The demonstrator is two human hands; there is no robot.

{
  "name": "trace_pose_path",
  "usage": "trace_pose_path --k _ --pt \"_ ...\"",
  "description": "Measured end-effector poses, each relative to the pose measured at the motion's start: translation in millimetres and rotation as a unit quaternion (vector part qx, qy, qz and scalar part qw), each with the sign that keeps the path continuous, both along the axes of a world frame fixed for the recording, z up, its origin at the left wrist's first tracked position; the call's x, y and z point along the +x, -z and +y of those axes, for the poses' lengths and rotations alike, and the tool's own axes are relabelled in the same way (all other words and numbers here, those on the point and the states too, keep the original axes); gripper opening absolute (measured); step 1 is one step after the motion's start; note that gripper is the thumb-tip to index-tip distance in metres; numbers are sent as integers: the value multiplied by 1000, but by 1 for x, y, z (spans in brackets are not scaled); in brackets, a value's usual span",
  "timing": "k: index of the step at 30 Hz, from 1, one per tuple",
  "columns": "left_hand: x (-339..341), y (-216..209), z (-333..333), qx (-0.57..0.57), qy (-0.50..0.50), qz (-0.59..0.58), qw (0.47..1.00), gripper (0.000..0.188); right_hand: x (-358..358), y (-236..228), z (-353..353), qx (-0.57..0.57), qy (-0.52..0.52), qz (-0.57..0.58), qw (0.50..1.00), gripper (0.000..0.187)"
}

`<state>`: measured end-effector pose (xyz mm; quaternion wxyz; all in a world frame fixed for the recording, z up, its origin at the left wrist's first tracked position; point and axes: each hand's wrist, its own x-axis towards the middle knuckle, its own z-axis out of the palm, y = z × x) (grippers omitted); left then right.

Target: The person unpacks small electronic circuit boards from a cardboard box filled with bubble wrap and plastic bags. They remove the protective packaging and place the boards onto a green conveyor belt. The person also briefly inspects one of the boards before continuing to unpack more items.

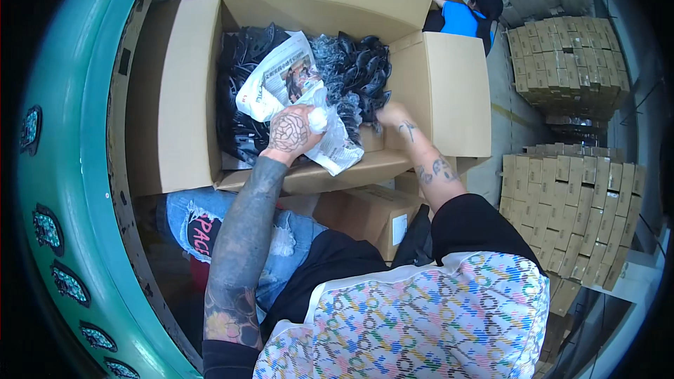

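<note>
A large open cardboard box (189, 91) holds many glossy black plastic parts (361, 63), piled at its left and right sides. Clear plastic wrap (328, 63) lies between the piles. My left hand (291, 130) is closed on a crumpled sheet of printed newspaper (270, 84), which spreads above and to the right of the fingers. Inside the box's right side, my right hand (394, 114) reaches to the lower edge of the right pile. Its fingers are bent in at a black part there and partly hidden.
A green surface (84, 168) with dark patterned pieces (48, 228) runs down the left. Another cardboard box (368, 214) stands below the open one. Stacked cartons (569, 63) fill the right. A person in blue (460, 20) is at the upper right.
</note>
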<state>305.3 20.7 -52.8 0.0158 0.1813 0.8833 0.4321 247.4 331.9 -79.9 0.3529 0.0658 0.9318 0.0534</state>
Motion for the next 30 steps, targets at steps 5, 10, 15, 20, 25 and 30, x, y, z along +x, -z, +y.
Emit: trace_pose_path --k 5,10,15,20,25,30 --pt "3 8 -4 -14 -17 -9 1000 30 33 51 33 -252 437 -35 863 21" --pt "2 -1 -2 -5 -11 -17 1000 30 19 28 59 -168 291 5 942 23" --pt "2 -3 -3 -14 10 -37 999 31 22 -75 29 -319 352 130 870 20" --pt "0 9 -3 39 52 36 997 38 19 -118 20 -320 259 170 895 25" --pt "0 -2 -4 5 71 -64 995 49 13 -133 19 -429 302 279 804 28" --pt "2 5 -1 41 76 -37 996 59 17 -135 8 -497 322 212 778 39"
